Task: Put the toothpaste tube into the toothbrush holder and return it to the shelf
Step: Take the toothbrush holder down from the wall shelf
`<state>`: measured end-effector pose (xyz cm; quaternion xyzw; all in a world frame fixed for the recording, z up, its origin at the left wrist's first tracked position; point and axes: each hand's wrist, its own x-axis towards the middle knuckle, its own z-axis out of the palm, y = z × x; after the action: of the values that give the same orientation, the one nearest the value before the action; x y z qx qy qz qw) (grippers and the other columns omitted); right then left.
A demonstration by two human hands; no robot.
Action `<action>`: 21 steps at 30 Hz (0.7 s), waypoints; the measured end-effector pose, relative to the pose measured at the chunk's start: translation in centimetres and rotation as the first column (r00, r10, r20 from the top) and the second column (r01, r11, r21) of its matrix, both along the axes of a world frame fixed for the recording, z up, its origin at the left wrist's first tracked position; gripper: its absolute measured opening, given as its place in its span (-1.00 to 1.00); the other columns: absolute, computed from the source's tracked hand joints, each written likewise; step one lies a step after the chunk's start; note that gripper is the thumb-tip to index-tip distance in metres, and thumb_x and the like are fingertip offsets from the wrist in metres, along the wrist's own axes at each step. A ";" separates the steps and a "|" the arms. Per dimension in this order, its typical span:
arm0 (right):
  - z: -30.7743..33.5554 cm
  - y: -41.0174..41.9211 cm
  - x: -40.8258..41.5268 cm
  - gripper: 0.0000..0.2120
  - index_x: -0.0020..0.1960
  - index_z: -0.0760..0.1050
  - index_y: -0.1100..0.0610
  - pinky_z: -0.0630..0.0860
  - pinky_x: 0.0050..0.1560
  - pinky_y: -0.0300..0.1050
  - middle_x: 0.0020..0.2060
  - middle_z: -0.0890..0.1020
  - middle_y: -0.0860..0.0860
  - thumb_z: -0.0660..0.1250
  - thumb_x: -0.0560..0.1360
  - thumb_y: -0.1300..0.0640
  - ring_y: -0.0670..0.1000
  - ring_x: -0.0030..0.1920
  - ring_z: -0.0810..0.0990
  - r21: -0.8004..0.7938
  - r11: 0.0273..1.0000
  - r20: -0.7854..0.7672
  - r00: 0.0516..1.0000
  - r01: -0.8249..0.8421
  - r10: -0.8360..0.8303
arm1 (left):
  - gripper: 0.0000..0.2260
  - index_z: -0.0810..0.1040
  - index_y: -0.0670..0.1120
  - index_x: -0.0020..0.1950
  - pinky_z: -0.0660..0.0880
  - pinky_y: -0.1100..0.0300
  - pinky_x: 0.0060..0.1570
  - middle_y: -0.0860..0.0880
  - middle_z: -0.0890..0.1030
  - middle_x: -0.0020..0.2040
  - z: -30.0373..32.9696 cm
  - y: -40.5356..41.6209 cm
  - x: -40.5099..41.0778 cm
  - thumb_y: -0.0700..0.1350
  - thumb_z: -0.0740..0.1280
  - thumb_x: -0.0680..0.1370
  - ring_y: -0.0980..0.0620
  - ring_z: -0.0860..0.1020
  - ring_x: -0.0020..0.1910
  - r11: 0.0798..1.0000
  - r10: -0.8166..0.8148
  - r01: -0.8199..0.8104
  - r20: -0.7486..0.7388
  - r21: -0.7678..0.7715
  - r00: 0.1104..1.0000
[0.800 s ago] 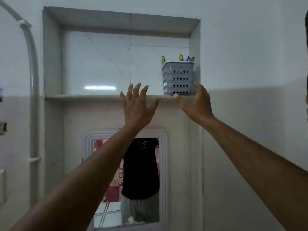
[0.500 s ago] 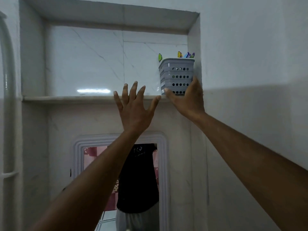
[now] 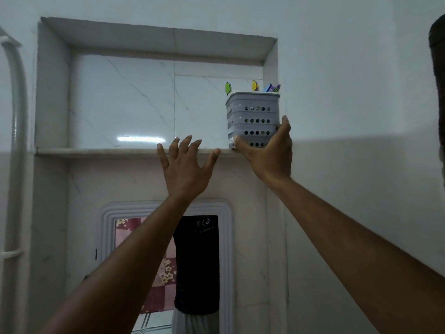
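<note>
A grey perforated toothbrush holder (image 3: 253,115) stands at the right end of the marble shelf (image 3: 96,151), inside a wall niche. Coloured toothbrush tips (image 3: 255,85) stick out of its top; I cannot tell whether a toothpaste tube is among them. My right hand (image 3: 267,153) wraps around the holder's lower part, thumb on its left corner and fingers on its right side. My left hand (image 3: 184,167) is raised just below the shelf edge, fingers spread, holding nothing.
The niche's right wall (image 3: 271,68) sits close beside the holder. A framed mirror (image 3: 166,261) hangs below the shelf and reflects a person in a dark shirt. A white pipe (image 3: 16,116) runs up the left wall.
My right hand rose from the shelf edge below the holder and closed around its base. The left hand stayed spread under the shelf. The camera view shifted slightly.
</note>
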<state>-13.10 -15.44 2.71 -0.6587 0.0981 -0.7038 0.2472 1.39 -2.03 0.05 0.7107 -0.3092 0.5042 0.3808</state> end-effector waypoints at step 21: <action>-22.8 4.0 -6.0 0.15 0.54 0.34 0.06 0.75 0.20 0.00 0.39 0.65 -0.07 0.75 0.16 -0.39 -0.07 0.31 0.71 0.191 0.958 -0.081 0.970 -0.212 0.231 | -0.60 0.54 0.15 0.41 0.57 0.12 0.23 0.10 0.59 0.35 -20.4 6.7 -5.2 0.24 0.40 0.61 0.17 0.55 0.26 0.900 -0.413 0.435 -0.286 0.014 0.865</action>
<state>-19.06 -11.41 -20.08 -0.6755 0.0998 -0.6252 0.3780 -3.85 4.66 -20.38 0.7029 -0.4211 0.2916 0.4935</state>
